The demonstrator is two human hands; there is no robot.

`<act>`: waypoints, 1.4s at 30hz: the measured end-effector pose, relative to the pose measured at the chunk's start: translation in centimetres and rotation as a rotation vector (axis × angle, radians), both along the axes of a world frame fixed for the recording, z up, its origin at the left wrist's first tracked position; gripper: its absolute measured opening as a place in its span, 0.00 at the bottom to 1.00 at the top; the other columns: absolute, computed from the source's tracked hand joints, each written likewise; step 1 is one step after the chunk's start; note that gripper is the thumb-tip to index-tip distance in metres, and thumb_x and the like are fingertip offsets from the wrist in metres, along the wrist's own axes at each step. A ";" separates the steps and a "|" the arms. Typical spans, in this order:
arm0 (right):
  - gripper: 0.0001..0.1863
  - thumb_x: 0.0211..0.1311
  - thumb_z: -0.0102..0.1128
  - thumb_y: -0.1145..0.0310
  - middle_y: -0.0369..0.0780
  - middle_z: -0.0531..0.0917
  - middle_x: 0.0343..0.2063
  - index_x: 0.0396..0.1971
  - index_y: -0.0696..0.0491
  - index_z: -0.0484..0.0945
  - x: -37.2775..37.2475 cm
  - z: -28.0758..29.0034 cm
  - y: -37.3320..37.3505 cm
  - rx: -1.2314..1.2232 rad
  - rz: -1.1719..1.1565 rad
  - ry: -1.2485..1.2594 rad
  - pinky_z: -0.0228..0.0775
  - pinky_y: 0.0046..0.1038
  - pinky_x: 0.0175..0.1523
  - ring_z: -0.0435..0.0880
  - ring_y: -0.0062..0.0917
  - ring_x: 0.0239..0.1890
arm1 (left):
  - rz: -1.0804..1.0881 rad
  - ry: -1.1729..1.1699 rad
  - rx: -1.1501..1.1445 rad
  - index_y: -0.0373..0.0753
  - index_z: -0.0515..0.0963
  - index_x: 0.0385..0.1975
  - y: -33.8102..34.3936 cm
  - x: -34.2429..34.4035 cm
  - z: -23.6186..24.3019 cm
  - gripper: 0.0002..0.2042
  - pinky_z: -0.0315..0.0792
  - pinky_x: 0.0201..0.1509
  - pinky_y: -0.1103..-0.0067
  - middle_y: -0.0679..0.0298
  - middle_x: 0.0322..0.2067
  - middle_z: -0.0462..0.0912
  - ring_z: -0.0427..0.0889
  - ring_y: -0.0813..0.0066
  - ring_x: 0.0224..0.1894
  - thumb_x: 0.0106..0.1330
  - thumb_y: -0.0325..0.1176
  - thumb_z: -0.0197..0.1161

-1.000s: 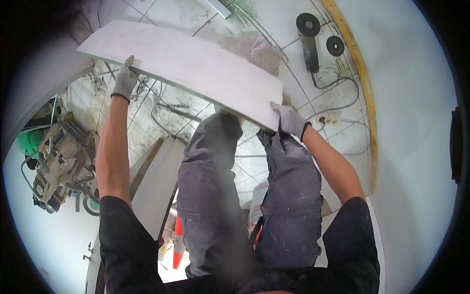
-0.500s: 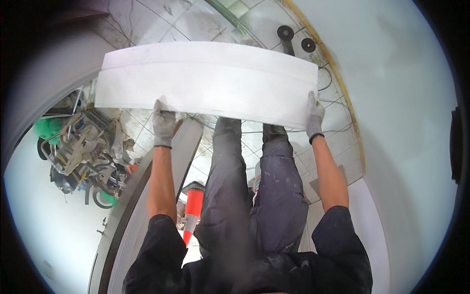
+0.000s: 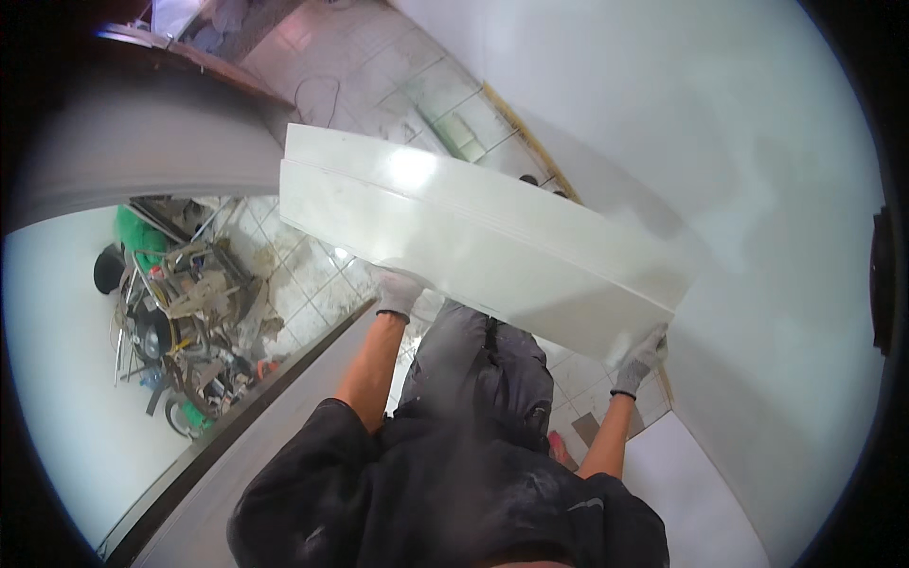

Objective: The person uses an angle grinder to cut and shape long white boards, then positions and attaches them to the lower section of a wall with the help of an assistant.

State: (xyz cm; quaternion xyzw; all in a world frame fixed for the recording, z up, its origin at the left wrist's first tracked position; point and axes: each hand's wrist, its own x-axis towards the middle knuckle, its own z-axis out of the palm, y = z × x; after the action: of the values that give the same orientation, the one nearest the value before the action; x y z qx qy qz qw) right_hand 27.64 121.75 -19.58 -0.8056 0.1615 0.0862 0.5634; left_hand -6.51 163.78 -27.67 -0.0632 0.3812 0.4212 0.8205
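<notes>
Over the tiled floor (image 3: 305,276), left hand (image 3: 399,291) and right hand (image 3: 644,362), apart, grip a white panel (image 3: 445,227); heaped equipment (image 3: 201,289) lines the floor's left edge, by a wall (image 3: 62,379).

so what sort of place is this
Probably an indoor space under renovation: smudged floor tiles, a jumbled heap of equipment, and a long white panel held by gloved left and right hands.

White board (image 3: 464,232); pale-grey gloves (image 3: 398,292) with dark cuffs (image 3: 623,392). The shirt (image 3: 331,478) is black with whitish smudges, the trousers (image 3: 450,350) dark grey. White floor tiles (image 3: 308,279) show a dark-lined grid, edged by a yellow-brown strip (image 3: 530,140).
</notes>
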 end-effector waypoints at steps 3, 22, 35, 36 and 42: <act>0.28 0.80 0.55 0.48 0.37 0.87 0.38 0.46 0.63 0.83 -2.1 5.8 0.1 0.112 -0.185 -0.260 0.76 0.27 0.53 0.83 0.24 0.40 | -0.534 0.587 0.960 0.44 0.59 0.78 0.6 0.1 -3.5 0.38 0.54 0.81 0.57 0.58 0.77 0.62 0.61 0.55 0.77 0.76 0.65 0.40; 0.16 0.80 0.50 0.60 0.41 0.75 0.35 0.37 0.59 0.72 -18.5 14.4 -16.7 -0.443 -0.887 -0.776 0.66 0.29 0.44 0.72 0.24 0.38 | -1.987 1.224 2.268 0.55 0.67 0.75 -8.0 22.5 3.3 0.32 0.60 0.77 0.59 0.62 0.75 0.67 0.63 0.59 0.77 0.74 0.61 0.48; 0.20 0.76 0.46 0.69 0.37 0.74 0.18 0.20 0.58 0.71 -18.5 17.2 -14.5 -0.629 -0.844 -0.906 0.58 0.29 0.26 0.67 0.18 0.20 | -1.638 0.807 2.910 0.47 0.80 0.61 -12.5 32.0 -4.5 0.21 0.79 0.58 0.58 0.54 0.57 0.84 0.83 0.51 0.58 0.71 0.46 0.56; 0.19 0.76 0.46 0.70 0.38 0.75 0.19 0.22 0.59 0.73 -18.6 16.8 -15.1 -0.704 -0.859 -0.927 0.59 0.30 0.27 0.68 0.18 0.20 | -1.581 0.689 2.997 0.46 0.81 0.58 -13.2 32.4 -6.1 0.21 0.79 0.58 0.58 0.54 0.56 0.85 0.84 0.50 0.58 0.71 0.46 0.54; 0.33 0.86 0.34 0.52 0.42 0.88 0.29 0.36 0.61 0.86 -19.4 14.8 -26.4 -0.684 -0.971 -0.644 0.77 0.28 0.45 0.85 0.23 0.33 | -2.108 0.869 2.889 0.52 0.82 0.57 -23.2 36.6 -7.2 0.22 0.77 0.63 0.58 0.54 0.58 0.84 0.81 0.50 0.63 0.73 0.53 0.49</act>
State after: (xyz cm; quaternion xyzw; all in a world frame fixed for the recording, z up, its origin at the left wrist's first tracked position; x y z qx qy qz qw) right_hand 8.19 95.38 -4.73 -0.7601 0.3475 -0.4773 0.2713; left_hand 30.12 140.57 -34.86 -0.9441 0.1985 0.2621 0.0245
